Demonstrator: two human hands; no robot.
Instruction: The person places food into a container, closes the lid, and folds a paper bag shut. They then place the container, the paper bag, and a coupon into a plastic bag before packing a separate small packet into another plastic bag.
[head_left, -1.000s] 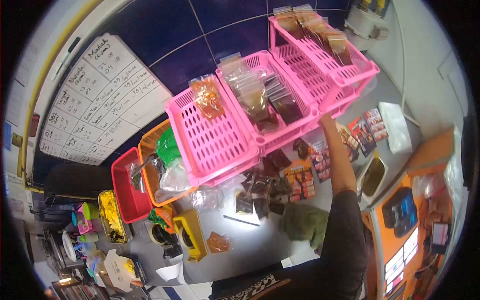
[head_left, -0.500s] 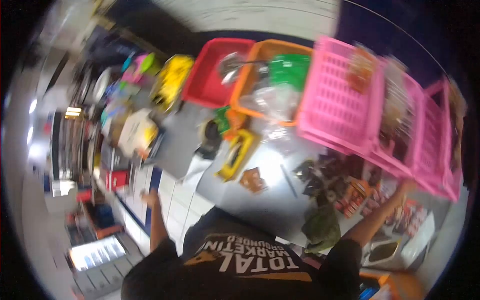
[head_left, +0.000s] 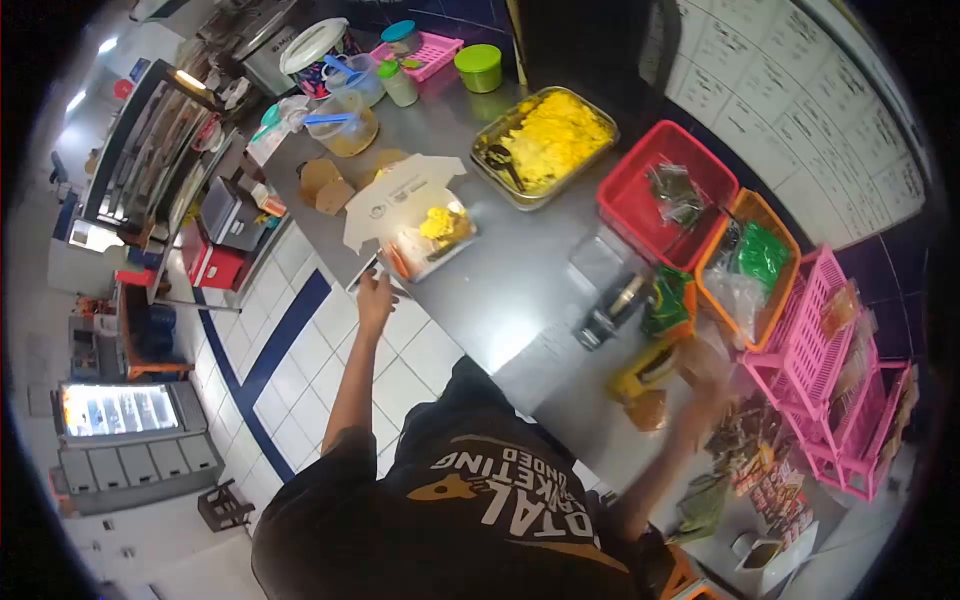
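At the table's near edge, my left hand (head_left: 376, 297) is beside an opened paper takeaway box (head_left: 405, 205), its fingers apart close to the box's lower corner. Inside the box are yellow food (head_left: 440, 226) and something orange-red along one side. My right hand (head_left: 708, 395) is smeared by motion as it reaches over the table's right part. Near it lie a yellow holder (head_left: 640, 372) and a small packet with orange-brown contents (head_left: 648, 410). A green and orange packet (head_left: 668, 302) and a dark, blurred object (head_left: 612, 312) lie just beyond.
A glass dish of yellow food (head_left: 548, 140) with a dark spoon stands behind the box. Red (head_left: 635, 190) and orange (head_left: 790, 215) baskets and a pink tiered rack (head_left: 795, 350) line the wall side. Lidded tubs (head_left: 478, 68) stand at the far end; sachets (head_left: 780, 500) lie at right.
The view has swung left, bringing the takeaway box and glass dish nearer the middle. My left hand is now beside the box; my right hand has moved from the pink rack to near the yellow holder.
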